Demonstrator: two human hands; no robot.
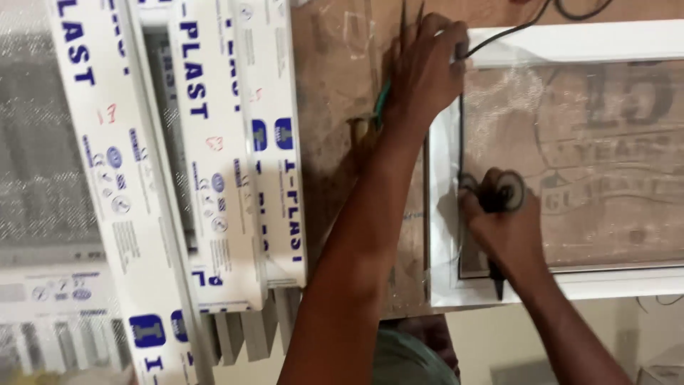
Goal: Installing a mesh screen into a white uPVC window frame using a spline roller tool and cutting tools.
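Head view: left hand (426, 71) lies palm-down at the upper corner of a white window frame (570, 43), fingers closed on a black cord (499, 36) that runs along the frame's edge. Right hand (502, 228) is closed around a dark roller tool (499, 191) with 2 small wheels, pressed on the frame's left rail. White wrapped profiles (214, 157) are stacked to the left on the wooden bench (342, 85).

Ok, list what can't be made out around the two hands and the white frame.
- Left hand, head view: the fingertips cover where the black cord meets the white frame.
- Right hand: the fist hides most of the roller tool; its grip is unseen.
- White frame: cut off by the right edge.
- Glass pane: motion blur smears the surface.
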